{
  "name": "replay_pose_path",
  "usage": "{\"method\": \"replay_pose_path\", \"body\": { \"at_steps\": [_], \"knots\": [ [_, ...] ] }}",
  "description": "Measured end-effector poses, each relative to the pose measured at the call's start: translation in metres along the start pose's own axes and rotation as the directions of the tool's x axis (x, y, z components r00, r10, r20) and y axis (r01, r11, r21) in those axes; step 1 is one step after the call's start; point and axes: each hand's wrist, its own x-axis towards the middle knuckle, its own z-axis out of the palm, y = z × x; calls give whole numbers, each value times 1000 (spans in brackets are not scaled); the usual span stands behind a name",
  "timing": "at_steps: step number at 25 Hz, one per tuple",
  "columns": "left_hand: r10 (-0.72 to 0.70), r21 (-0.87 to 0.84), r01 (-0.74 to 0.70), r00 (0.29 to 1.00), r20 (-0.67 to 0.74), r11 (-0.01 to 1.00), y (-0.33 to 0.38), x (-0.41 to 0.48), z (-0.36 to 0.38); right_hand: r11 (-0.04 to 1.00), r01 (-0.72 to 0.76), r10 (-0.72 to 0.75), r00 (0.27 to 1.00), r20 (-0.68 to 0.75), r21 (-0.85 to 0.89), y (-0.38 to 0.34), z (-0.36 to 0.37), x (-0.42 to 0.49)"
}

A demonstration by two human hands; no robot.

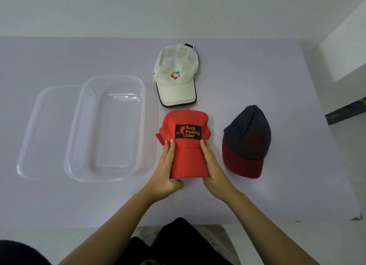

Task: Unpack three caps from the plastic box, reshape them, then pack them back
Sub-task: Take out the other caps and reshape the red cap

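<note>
1. Red cap (188,146), the one in hand: lying between the clear plastic box (75,138) and the navy-and-maroon cap (246,142), just this side of the white cap (175,74). Crown turned away from the person, brim towards. Resting on the table (99,201) or raised barely off it; cannot tell which.
2. Left hand (166,171): fingers laid almost straight along the brim's left edge, thumb tucked under the near corner, so gripping the brim.
3. Right hand (213,169): mirrored on the brim's right edge, fingers along the top, thumb hidden beneath, so very likely pinching the same way.
4. Step in hand, as a judgement: reshaping. All three caps out on the table, box holding none, no packing back yet.
5. Next move, as a judgement: curving the brim evenly between both hands, then pushing the flattened, creased crown out from inside. Same care likely due to the white cap, with its crumpled crown. Navy-and-maroon cap already looking rounded.
6. After that: stacking or nesting the caps so as to fit the box without crushing the crowns again.
7. Count: three caps (one red, one white, one navy-and-maroon); one plastic box; one clear lid (45,130) lying at the box's left, partly overlapped by it; two hands, both on the red cap.
</note>
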Motion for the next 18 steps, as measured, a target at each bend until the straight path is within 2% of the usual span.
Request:
{"method": "replay_pose_path", "body": {
  "at_steps": [1,4,6,8,10,11,13,14,16,18],
  "knots": [
    [-8,26,7,1000,30,1000,-4,-2,-1,993,-10,13,999,32,-115,7,-5,-2],
    [-66,-50,69,996,55,996,-10,-6,-1,919,-20,35,999,30,-393,23,-2,-8],
    [-116,-104,117,993,12,988,-11,-7,0,882,-2,25,999,42,-471,30,6,-16],
    [-133,-137,115,983,-123,984,-10,-7,0,875,-16,56,996,69,-485,34,8,-25],
    [-138,-135,100,940,-311,986,-2,-3,0,923,-96,114,993,27,-374,28,-1,-25],
    [-168,-163,112,907,-385,980,5,2,-2,951,-146,140,989,-42,-271,23,-6,-20],
    [-293,-300,168,848,-441,939,19,21,-9,975,-220,207,950,-232,-32,11,-17,3],
    [-361,-377,198,827,-432,905,23,32,-12,966,-249,258,926,-276,67,3,-24,19],
    [-485,-511,261,791,-373,819,27,52,-20,934,-314,347,911,-221,171,-12,-36,49],
    [-541,-545,336,795,-275,769,26,66,-25,913,-372,388,919,-76,168,-24,-45,68]
  ]
}}
